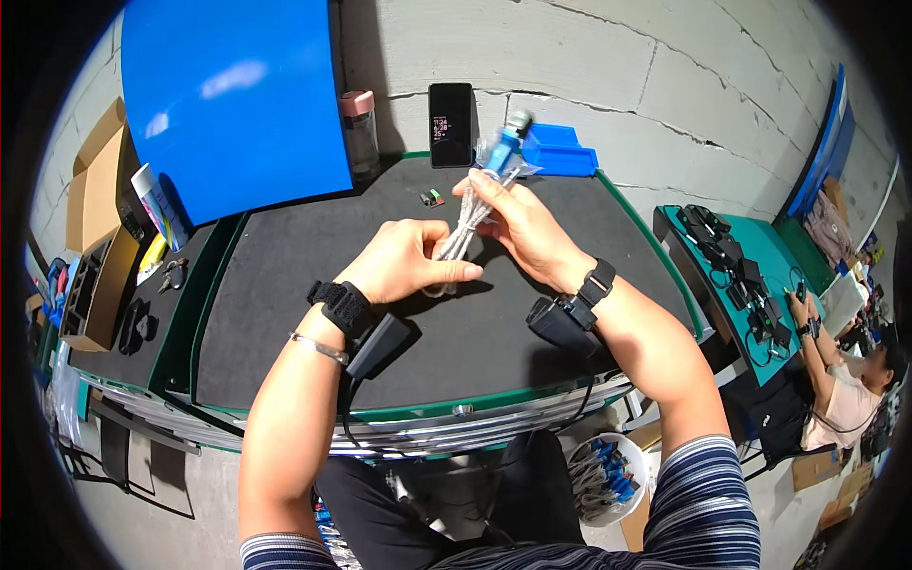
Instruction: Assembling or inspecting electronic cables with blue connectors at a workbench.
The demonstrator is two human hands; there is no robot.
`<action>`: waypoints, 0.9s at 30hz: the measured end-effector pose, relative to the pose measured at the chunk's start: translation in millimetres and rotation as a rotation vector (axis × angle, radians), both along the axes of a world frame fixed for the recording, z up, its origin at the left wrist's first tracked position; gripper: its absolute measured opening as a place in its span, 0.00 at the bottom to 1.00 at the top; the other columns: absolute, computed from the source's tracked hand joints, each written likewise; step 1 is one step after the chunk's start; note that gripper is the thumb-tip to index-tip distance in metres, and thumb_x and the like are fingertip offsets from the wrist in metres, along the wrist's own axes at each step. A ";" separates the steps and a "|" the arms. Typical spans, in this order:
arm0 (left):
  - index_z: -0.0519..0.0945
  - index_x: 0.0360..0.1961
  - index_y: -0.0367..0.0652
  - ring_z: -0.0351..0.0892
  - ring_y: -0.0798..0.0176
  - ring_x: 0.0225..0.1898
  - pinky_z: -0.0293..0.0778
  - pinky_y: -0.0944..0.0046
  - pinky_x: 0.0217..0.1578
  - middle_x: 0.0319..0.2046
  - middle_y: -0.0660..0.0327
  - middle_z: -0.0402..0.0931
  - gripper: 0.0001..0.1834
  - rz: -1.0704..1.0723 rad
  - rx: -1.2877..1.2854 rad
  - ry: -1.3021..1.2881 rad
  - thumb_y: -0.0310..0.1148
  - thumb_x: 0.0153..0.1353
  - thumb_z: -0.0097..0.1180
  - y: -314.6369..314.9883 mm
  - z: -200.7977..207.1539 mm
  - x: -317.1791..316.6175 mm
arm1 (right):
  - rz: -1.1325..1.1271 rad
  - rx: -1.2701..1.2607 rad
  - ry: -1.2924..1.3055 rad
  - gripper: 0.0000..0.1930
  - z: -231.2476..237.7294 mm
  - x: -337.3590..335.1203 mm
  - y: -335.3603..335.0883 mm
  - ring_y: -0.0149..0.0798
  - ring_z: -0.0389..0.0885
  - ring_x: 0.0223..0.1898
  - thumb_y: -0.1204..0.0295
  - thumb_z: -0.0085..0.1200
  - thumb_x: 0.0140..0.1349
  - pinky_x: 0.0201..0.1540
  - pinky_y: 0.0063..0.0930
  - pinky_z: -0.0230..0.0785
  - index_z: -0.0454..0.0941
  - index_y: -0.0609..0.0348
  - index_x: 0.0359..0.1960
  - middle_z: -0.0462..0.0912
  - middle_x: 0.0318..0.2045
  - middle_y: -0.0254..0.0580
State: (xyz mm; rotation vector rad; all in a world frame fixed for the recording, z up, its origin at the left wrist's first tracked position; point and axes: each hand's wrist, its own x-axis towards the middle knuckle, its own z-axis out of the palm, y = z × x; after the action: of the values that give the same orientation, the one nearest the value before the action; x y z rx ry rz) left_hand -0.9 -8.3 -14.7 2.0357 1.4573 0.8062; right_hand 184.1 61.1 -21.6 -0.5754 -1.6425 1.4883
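Note:
Above the middle of the dark work mat, both hands hold a folded bundle of light grey cable (465, 226). My left hand (404, 258) is closed around the lower loops, with the thumb lying across them. Higher up the bundle, my right hand (518, 223) grips it between thumb and fingers. A blue connector (503, 150) with a blurred metal end sticks out above the right hand, with clear plastic around it. Beyond the left hand, a small green and black part (432, 198) lies on the mat (313, 237).
A phone (451, 123), a pink-lidded bottle (360, 133) and a blue bin (560, 150) stand along the back. At left are a cardboard box (100, 285) and a spray can (158, 204). A white bucket (608, 480) of cables stands below right. Another person (845, 399) works at the right-hand table.

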 end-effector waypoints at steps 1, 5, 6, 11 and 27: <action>0.76 0.23 0.40 0.74 0.71 0.23 0.70 0.66 0.26 0.19 0.65 0.77 0.24 0.001 0.002 0.004 0.49 0.50 0.74 0.1 0.1 -0.9 | 0.001 0.002 0.004 0.23 0.0 0.2 1.3 0.25 0.73 0.37 0.48 0.48 0.71 0.40 0.20 0.66 0.78 0.57 0.45 0.76 0.33 0.29; 0.75 0.30 0.41 0.71 0.74 0.24 0.70 0.69 0.29 0.21 0.68 0.75 0.24 0.031 0.169 -0.085 0.48 0.51 0.73 7.8 -11.4 -5.4 | 0.100 -0.096 0.154 0.19 1.1 3.0 5.3 0.24 0.71 0.32 0.54 0.51 0.71 0.35 0.16 0.66 0.77 0.60 0.45 0.75 0.30 0.30; 0.75 0.34 0.41 0.73 0.74 0.27 0.71 0.69 0.31 0.24 0.67 0.76 0.24 0.002 0.227 -0.145 0.48 0.53 0.72 10.0 -15.2 -6.7 | 0.117 -0.098 0.194 0.19 0.3 2.4 6.7 0.25 0.72 0.31 0.55 0.51 0.71 0.35 0.17 0.67 0.77 0.61 0.46 0.75 0.30 0.31; 0.74 0.45 0.41 0.73 0.74 0.31 0.71 0.71 0.33 0.29 0.68 0.75 0.23 -0.078 0.131 -0.197 0.46 0.59 0.67 11.8 -16.2 -6.2 | 0.110 -0.096 0.246 0.19 -2.3 1.6 9.1 0.25 0.72 0.31 0.56 0.52 0.71 0.37 0.19 0.70 0.77 0.62 0.48 0.76 0.31 0.32; 0.74 0.50 0.40 0.76 0.67 0.28 0.73 0.63 0.32 0.27 0.60 0.77 0.18 -0.099 -0.040 -0.185 0.41 0.67 0.57 2.5 -7.0 -1.6 | 0.290 -0.123 0.144 0.17 3.8 4.6 1.3 0.24 0.74 0.36 0.70 0.62 0.64 0.42 0.19 0.70 0.73 0.61 0.51 0.77 0.40 0.34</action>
State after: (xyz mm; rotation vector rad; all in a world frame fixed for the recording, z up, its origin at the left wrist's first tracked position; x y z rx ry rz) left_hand -2.5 -5.8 -21.7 1.9312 1.2517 0.8911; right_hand 188.6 62.4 -17.8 -0.2954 -1.5786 1.8070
